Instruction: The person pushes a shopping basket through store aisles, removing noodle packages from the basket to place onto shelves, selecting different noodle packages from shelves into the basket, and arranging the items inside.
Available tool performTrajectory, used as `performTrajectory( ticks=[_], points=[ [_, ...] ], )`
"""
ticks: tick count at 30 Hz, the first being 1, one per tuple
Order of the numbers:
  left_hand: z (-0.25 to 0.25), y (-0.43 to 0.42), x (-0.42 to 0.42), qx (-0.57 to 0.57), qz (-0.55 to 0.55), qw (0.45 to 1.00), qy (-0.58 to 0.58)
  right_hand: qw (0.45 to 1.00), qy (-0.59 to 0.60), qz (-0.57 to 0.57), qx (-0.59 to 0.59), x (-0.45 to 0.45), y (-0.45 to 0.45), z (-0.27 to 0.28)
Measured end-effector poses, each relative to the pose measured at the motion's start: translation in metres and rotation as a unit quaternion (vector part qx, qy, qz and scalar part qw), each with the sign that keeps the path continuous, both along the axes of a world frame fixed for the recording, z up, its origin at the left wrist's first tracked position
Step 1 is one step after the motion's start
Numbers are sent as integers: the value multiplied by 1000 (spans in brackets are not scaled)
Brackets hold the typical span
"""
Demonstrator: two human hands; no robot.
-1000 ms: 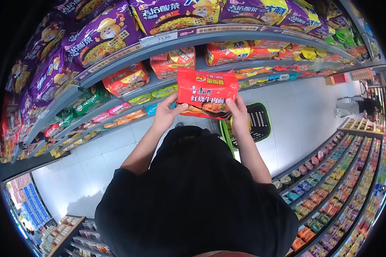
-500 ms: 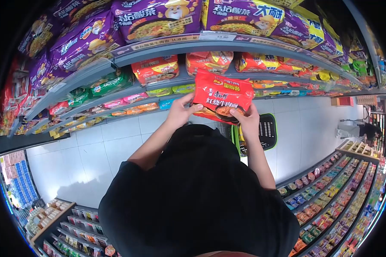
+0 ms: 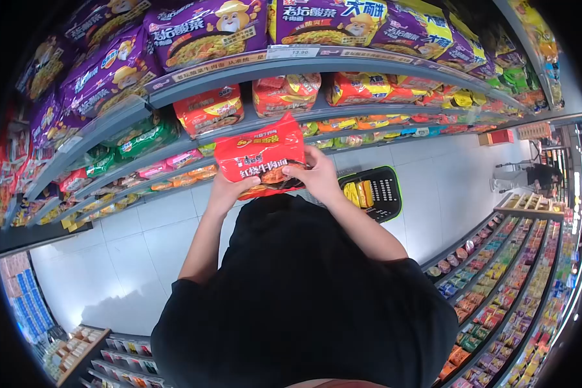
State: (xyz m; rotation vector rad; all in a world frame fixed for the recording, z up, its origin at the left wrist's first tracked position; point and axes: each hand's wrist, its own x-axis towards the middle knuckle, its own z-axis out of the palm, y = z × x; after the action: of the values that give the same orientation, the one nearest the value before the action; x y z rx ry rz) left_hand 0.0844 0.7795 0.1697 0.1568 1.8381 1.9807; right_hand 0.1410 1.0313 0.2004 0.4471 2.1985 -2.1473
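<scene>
Between both hands, in front of my chest, is a red noodle multipack (image 3: pixel 260 155), tilted slightly. My left hand (image 3: pixel 229 189) grips its lower left corner, thumb on the front. My right hand (image 3: pixel 315 173) grips its right side, thumb also on the front. Behind the pack, a shelf row carries red noodle packs (image 3: pixel 209 111). To the right of my right hand, a black basket with a green rim (image 3: pixel 387 194) stands on the floor with yellow packages (image 3: pixel 358 194) in it.
Purple noodle packs (image 3: pixel 207 32) fill the upper shelf, above a price rail (image 3: pixel 291 53). More shelves of packaged goods (image 3: pixel 498 297) curve along the lower right. A person (image 3: pixel 542 176) is at the far right, near a wooden display stand (image 3: pixel 530 205).
Both hands and the red pack have shifted left in the view, away from the basket. The pack is tilted the other way, and the basket's yellow contents show more.
</scene>
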Motion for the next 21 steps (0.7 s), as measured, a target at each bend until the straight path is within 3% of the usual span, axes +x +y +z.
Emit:
performTrajectory(
  ticks=[16, 18, 19, 21],
  points=[
    [19, -40, 25, -40, 118, 992, 32, 995, 34, 76, -47, -17, -34, -11],
    [15, -38, 22, -137, 119, 981, 73, 995, 33, 71, -64, -15, -32, -15],
    [17, -35, 22, -132, 115, 982, 76, 993, 29, 74, -83, -12, -28, -15],
    [17, -28, 20, -116, 89, 985, 86, 997, 44, 53, -18, -10, -26, -9]
  ],
)
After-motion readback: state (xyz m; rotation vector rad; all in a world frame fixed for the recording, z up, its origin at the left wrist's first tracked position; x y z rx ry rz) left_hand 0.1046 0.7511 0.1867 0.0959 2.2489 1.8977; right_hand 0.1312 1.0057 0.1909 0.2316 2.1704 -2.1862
